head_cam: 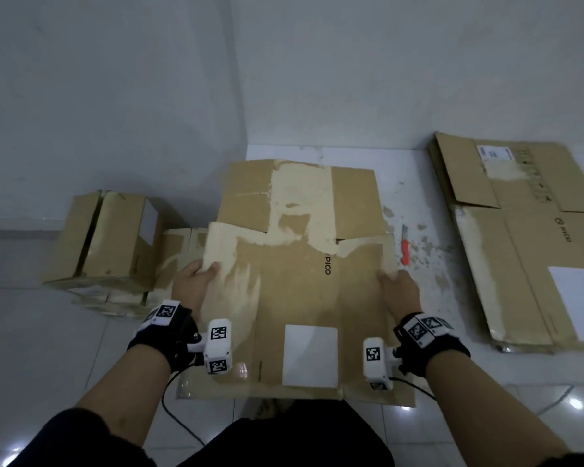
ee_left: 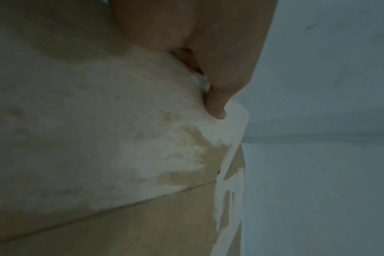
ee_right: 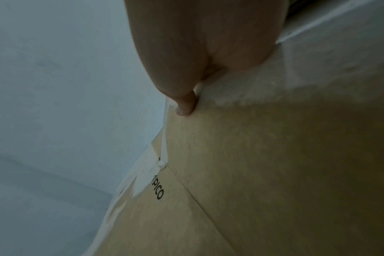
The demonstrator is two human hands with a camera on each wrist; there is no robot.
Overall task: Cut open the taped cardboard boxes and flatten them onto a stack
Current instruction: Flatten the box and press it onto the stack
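Observation:
A flattened brown cardboard box (head_cam: 294,298) marked PICO, with torn pale patches and a white label, is lifted in front of me. My left hand (head_cam: 196,276) grips its left edge, thumb on top (ee_left: 217,110). My right hand (head_cam: 397,286) grips its right edge, thumb on top (ee_right: 184,107). Under it on the floor lies another flat box (head_cam: 300,193). A red-handled cutter (head_cam: 404,246) lies on the floor to the right of the held box. An upright brown box (head_cam: 105,237) with an open top seam stands at the left.
A stack of flattened boxes (head_cam: 526,237) lies at the right by the wall. Small cardboard scraps (head_cam: 429,254) litter the white tile floor near the cutter. Grey walls meet in a corner (head_cam: 240,96) behind the boxes. My dark-clothed legs (head_cam: 284,439) show below.

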